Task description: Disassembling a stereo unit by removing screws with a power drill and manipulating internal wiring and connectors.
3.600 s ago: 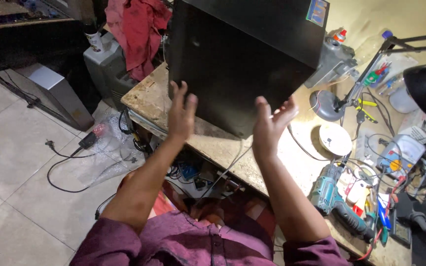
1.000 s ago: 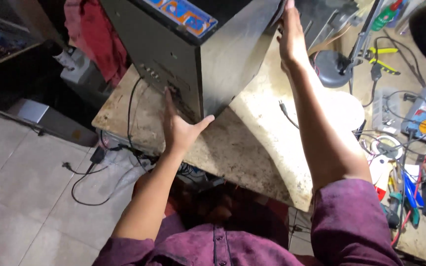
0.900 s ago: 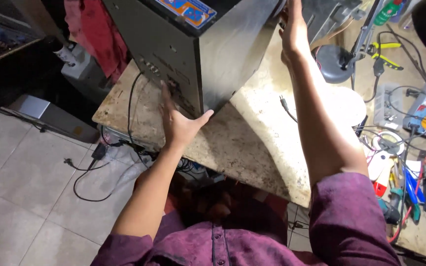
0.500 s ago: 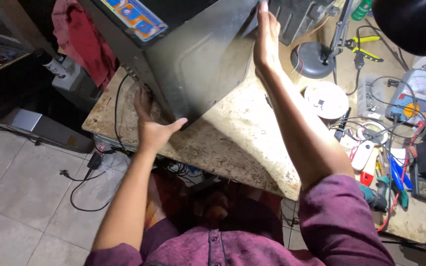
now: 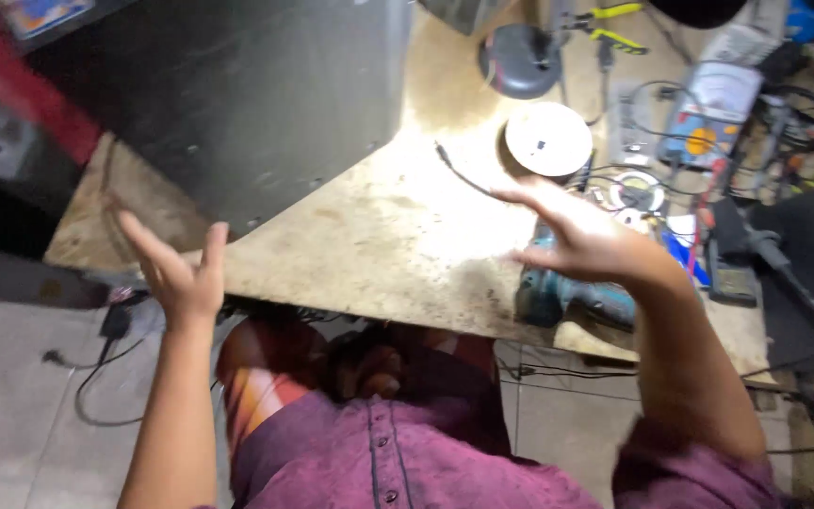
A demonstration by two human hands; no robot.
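1. Here, the left hand [image 5: 181, 273] is open, fingers spread, palm up toward the lower corner of the big dark metal case [image 5: 228, 104]; grip holds nothing, and contact with the case is too blurred to tell.
2. The case stands tilted on the left part of the counter [image 5: 379, 245], its corner hanging toward the counter's near edge, and fills the upper left of the view.
3. The right hand [image 5: 581, 236] is open too, fingers loosely spread, hovering above the counter right of centre; grip is empty and well apart from the case.
4. Just under the right hand lies a teal power drill [image 5: 567, 297] near the counter's front edge.
5. Beyond the right hand sits a round white disc [image 5: 548, 139], a thin black cable [image 5: 463, 174] running beside it.
6. Farther back are a round dark lamp base [image 5: 520, 61], a meter with an orange dial [image 5: 713, 104] and yellow-handled pliers [image 5: 610, 24].
7. The right end of the counter is crowded with tangled wires [image 5: 784, 123].
8. Tiled floor [image 5: 30, 405] with a loose plug lead shows lower left.
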